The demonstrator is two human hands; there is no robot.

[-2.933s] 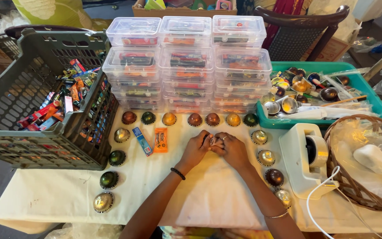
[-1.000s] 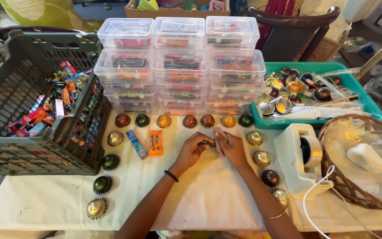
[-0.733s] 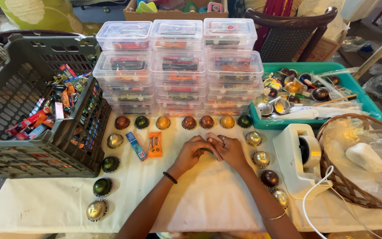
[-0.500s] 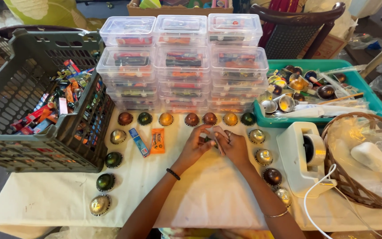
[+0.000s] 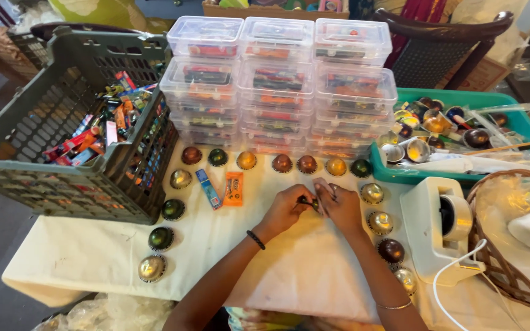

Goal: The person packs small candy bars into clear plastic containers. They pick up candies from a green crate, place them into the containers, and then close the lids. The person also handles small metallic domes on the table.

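Note:
My left hand and my right hand meet over the white tablecloth, both pinching one small dark round capsule between the fingertips. Most of that capsule is hidden by my fingers. Shiny dome-shaped capsules in green, gold, bronze and brown ring the hands: a row behind them, a column on the left and a column on the right. A blue sachet and an orange sachet lie to the left of my left hand.
Stacked clear lidded boxes stand at the back. A grey crate of packets sits on the left. A teal tray of opened capsules, a white machine with cord, and a wicker basket are at the right.
My hands stay together in the same spot, the fingers shifting slightly around the small capsule. The view has wobbled a little; nothing else on the table has moved.

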